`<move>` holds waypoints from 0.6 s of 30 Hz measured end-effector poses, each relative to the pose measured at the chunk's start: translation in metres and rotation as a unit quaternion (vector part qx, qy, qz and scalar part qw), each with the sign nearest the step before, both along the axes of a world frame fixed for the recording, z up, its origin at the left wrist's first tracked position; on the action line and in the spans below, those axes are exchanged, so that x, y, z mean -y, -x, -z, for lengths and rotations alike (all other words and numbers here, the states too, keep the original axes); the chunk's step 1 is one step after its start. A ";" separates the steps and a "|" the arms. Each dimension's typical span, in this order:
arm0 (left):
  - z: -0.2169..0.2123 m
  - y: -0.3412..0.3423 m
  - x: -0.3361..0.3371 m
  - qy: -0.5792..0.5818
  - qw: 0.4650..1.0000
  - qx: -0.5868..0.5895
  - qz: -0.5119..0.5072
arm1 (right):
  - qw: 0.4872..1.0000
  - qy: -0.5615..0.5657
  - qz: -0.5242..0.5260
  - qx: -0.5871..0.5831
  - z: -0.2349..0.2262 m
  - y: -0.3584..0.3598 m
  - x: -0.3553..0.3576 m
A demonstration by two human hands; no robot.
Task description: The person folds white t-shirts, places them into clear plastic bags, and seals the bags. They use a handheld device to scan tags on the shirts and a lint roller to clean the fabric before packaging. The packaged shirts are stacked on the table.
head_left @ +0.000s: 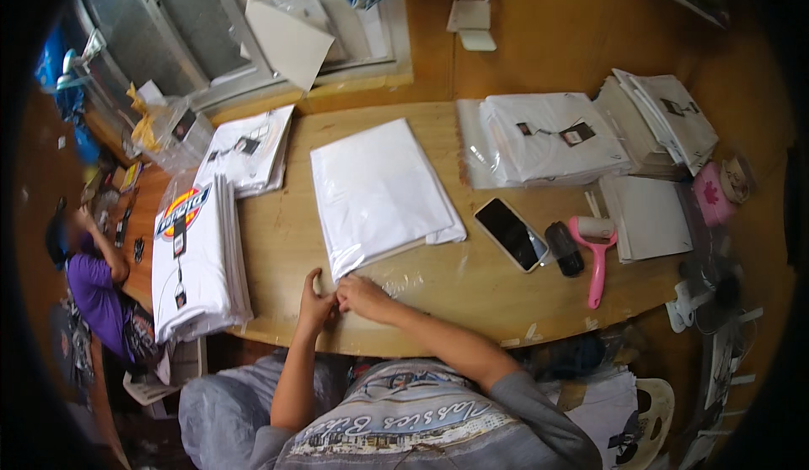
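Note:
A folded white garment in a clear plastic bag (379,188) lies tilted on the wooden table in front of me. At its near left corner my right hand (364,298) has its fingers bent down and pinched on the bag's edge. Close against it is my left hand (315,308), thumb raised and fingers curled toward the right hand's fingertips. What the left fingers hold is too small to make out. Left of the bag stands a stack of bagged white T-shirts (198,259) with a colourful print and a dark hang tag on top.
Farther back lie bagged garments (244,150) on the left and another stack (552,137) on the right. A smartphone (511,234), a dark case (564,249) and a pink lint roller (597,251) lie to the right. A person in purple (97,293) sits at far left.

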State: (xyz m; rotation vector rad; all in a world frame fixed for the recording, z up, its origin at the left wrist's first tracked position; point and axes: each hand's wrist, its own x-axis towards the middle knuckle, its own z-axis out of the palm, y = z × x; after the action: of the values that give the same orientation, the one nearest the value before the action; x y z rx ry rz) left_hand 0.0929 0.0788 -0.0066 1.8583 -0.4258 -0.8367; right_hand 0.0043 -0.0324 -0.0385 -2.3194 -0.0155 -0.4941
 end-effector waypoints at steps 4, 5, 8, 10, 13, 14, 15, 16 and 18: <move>0.003 0.003 0.006 0.022 0.999 -0.014 -0.024 | 0.992 -0.122 -0.002 0.003 0.001 0.006 0.003; -0.003 0.006 0.009 0.024 0.999 -0.017 -0.029 | 0.997 -0.073 0.006 0.026 -0.009 0.011 0.004; 0.001 0.004 0.010 0.000 0.999 0.034 -0.017 | 0.997 -0.050 0.014 0.056 -0.019 0.034 0.006; -0.007 0.002 0.005 -0.008 0.999 0.037 -0.003 | 0.999 -0.029 0.023 0.017 -0.030 0.067 0.012; -0.009 -0.009 -0.018 -0.028 0.995 0.094 0.033 | 0.990 0.019 0.130 -0.042 -0.049 0.152 0.036; -0.002 -0.016 -0.027 -0.029 0.991 0.124 0.051 | 0.978 0.037 0.199 -0.056 -0.056 0.191 0.044; 0.004 -0.020 -0.032 -0.031 0.985 0.153 0.072 | 0.953 0.057 0.272 -0.125 -0.064 0.233 0.052; -0.002 -0.017 -0.028 -0.026 0.985 0.151 0.074 | 0.911 0.083 0.364 -0.176 -0.065 0.280 0.053; -0.015 -0.014 -0.028 -0.025 0.977 0.173 0.125 | 0.821 0.215 0.454 -0.272 -0.074 0.362 0.046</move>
State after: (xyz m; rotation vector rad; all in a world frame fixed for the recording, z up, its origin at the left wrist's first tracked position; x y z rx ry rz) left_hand 0.1067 0.1071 0.0085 2.0305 -0.8793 -0.6901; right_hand -0.3578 -0.0787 0.0359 -2.7178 1.4414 -0.2506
